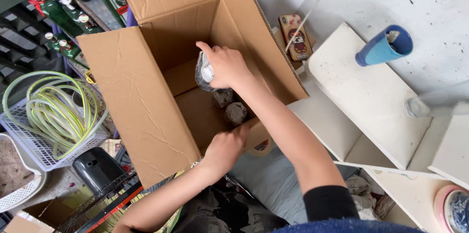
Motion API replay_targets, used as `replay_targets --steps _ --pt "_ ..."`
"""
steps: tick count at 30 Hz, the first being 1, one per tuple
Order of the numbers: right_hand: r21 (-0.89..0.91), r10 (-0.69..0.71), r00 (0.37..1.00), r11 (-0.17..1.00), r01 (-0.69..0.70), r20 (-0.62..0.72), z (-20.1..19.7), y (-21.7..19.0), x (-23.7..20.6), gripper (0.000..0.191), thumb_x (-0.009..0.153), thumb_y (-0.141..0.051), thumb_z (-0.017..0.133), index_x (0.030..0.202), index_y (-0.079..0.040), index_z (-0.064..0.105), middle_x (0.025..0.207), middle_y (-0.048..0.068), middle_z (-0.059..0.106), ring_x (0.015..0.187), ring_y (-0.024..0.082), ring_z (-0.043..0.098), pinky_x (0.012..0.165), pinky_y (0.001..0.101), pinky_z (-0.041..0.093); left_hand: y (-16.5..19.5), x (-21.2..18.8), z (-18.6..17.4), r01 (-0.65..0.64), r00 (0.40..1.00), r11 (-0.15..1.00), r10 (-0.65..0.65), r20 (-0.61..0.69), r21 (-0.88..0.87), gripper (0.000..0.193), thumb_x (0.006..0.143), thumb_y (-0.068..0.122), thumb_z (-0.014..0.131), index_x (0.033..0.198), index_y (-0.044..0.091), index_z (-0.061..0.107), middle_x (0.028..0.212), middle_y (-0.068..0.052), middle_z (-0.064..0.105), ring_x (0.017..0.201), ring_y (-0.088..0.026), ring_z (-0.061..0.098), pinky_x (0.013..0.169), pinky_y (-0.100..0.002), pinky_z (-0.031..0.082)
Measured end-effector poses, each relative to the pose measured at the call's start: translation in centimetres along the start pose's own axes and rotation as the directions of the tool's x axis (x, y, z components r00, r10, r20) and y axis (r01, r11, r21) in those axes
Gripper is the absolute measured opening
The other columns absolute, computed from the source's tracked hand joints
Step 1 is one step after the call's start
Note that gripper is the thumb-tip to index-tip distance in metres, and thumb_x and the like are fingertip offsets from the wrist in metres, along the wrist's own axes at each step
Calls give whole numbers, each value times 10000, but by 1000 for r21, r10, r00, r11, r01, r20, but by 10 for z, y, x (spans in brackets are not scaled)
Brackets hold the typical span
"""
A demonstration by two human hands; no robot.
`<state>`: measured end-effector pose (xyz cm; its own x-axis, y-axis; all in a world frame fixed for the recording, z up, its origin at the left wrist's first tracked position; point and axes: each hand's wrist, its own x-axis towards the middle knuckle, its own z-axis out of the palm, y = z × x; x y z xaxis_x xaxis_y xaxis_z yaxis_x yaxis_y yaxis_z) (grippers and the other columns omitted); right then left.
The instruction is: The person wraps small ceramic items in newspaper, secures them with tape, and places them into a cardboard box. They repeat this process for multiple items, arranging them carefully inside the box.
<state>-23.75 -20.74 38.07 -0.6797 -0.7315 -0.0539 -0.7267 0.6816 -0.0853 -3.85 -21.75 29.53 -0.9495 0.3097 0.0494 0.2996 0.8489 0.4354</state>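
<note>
An open brown cardboard box (146, 91) stands in front of me with its flaps up. My right hand (225, 65) reaches inside it and grips a small object wrapped in clear plastic film (205, 72). Two more wrapped objects (235, 111) sit below it on the box's bottom, near the right wall. My left hand (225, 147) holds the box's near flap at its edge.
Green bottles (61, 10) stand at the upper left. A white basket with coiled yellow-green tubing (51, 108) is on the left, a dark fan (97, 184) below it. White shelving (371, 101) on the right carries a blue tube (383, 47) and a phone (295, 36).
</note>
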Motion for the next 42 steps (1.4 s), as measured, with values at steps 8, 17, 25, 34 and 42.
replay_targets --steps 8,17,25,34,42 --pt "-262 134 978 961 -89 159 127 52 72 702 700 -115 808 1352 -112 547 1287 115 620 1177 313 616 905 389 554 7 -1 7 -39 992 999 36 120 22 608 696 67 732 1256 -42 522 880 -131 689 702 -258 727 584 -340 569" --pt "-521 230 894 854 4 384 165 37 59 784 972 -277 607 1634 -148 207 1604 157 317 1362 326 423 1055 425 400 22 -4 13 -4 999 1000 5 50 -23 581 713 129 795 1217 -19 547 864 -119 696 710 -263 726 636 -356 568" --pt "270 4 1000 963 -9 20 35 12 9 566 933 -307 727 1432 -120 534 1334 138 654 1209 335 609 1010 438 493 3 -11 -37 77 986 975 -43 163 -208 631 791 246 797 1283 -27 510 867 -187 717 769 -341 735 643 -425 592" --pt "323 312 335 946 -23 -889 69 36 -324 106 985 22 632 1042 -63 606 907 100 743 800 240 690 747 377 581 -18 -11 -94 142 966 990 -141 217 12 675 797 432 782 1393 206 562 859 -146 758 741 -342 760 637 -453 613" --pt "182 771 178 356 -916 -612 194 11 -563 499 813 -134 804 1262 -37 609 1209 180 693 1125 402 631 950 520 522 -33 -4 -110 156 963 966 -195 185 208 703 785 573 783 1403 268 646 847 -180 753 809 -378 744 686 -483 600"
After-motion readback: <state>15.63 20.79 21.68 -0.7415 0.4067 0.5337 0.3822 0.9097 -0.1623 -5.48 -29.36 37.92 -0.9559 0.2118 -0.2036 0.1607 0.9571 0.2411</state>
